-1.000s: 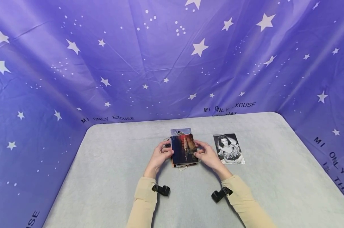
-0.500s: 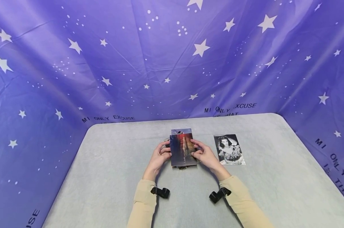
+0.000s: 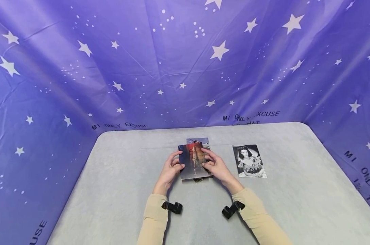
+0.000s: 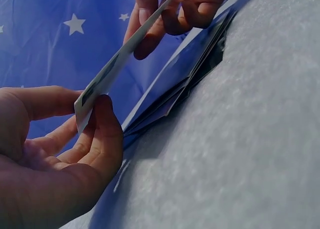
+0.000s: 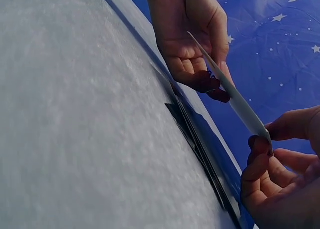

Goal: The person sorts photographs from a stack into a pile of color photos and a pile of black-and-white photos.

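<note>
My left hand (image 3: 169, 172) pinches the left edge of a dark glossy photo card (image 3: 191, 163) with blue, red and golden tones. Its right edge is pinched by my right hand (image 3: 216, 168). Both wrist views show the card edge-on, lifted and tilted, apart from the pile of cards (image 4: 200, 64) lying on the table. In the head view most of that pile is hidden under the held card; a bluish card (image 3: 198, 140) sticks out beyond its far edge. To the right of my right hand lies a black-and-white photo card (image 3: 250, 161) of a person in a ruffled dress.
The grey table (image 3: 123, 190) has rounded far corners. A purple-blue cloth (image 3: 160, 68) with white stars and lettering hangs behind it and at both sides. A black camera is strapped on each wrist over beige sleeves (image 3: 155, 217).
The held card has shifted left relative to the pile and tilted, with both hands still pinching it. The black-and-white card has stayed put; the head view has shifted slightly.
</note>
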Motion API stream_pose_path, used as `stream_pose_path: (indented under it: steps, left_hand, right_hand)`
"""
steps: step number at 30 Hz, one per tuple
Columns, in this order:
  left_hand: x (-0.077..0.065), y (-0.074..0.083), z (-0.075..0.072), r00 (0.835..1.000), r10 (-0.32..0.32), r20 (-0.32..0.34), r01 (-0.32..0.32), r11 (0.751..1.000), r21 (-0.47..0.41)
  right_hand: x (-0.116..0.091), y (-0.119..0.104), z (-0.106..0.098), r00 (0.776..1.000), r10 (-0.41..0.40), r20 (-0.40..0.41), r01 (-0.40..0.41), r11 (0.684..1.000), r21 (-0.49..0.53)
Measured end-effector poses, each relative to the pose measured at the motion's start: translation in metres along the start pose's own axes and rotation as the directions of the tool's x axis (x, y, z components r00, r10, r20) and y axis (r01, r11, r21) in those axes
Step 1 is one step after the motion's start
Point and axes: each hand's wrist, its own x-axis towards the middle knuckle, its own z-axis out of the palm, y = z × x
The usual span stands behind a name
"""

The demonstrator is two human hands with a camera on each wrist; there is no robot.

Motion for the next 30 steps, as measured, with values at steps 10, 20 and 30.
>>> stream_pose_path:
  steps: [10, 20, 30]
  left_hand:
    - [-0.005, 0.005, -0.012, 0.999, 0.039, -0.010, -0.039, 0.999, -0.020]
    - [-0.010, 0.004, -0.029, 0.998, 0.045, -0.041, -0.046, 0.999, -0.027]
    - [-0.015, 0.013, -0.048, 0.995, 0.063, -0.080, -0.064, 0.998, -0.013]
  right_hand:
    - [0.008, -0.001, 0.014, 0.999, 0.031, 0.008, -0.031, 0.999, 0.016]
    - [0.016, 0.001, 0.031, 0.999, 0.022, 0.028, -0.022, 0.999, -0.028]
    - [0.025, 0.000, 0.054, 0.999, -0.023, 0.025, 0.026, 0.993, -0.116]
